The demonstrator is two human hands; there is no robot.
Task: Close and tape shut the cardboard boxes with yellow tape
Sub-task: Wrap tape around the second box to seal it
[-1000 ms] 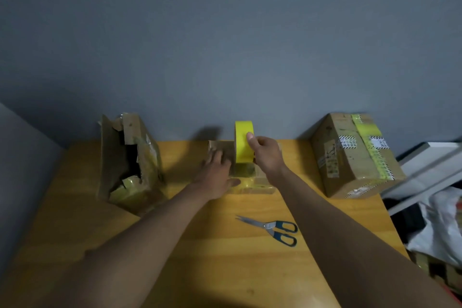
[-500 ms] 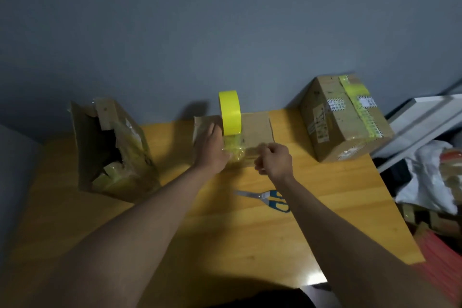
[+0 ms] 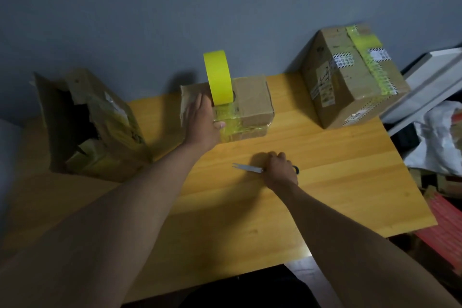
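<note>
A: What's changed? The right hand (image 3: 280,170) is off the small box now. It has dropped to the scissors (image 3: 252,169) at 6 o'clock of the box, fingers curled over the handles, blades pointing to 9 o'clock.

B: So the strip is laid and the cut looks next. The left hand (image 3: 203,120)?

A: Flat on the small box (image 3: 252,100), not gripping, thumb pressing the yellow strip over the front edge. The yellow tape roll (image 3: 218,77) stands on edge on the lid, uncut from that strip.

B: Contents?

A: Small box closed; can't tell what's inside. Torn box (image 3: 85,122) at 9 o'clock gapes open, dark inside, crumpled yellowish material near its bottom. Taped box (image 3: 350,75) at 2 o'clock is shut, with a yellow band over the top.

B: One sealed, one in hand, one untouched on the surface (image 3: 325,182).
</note>
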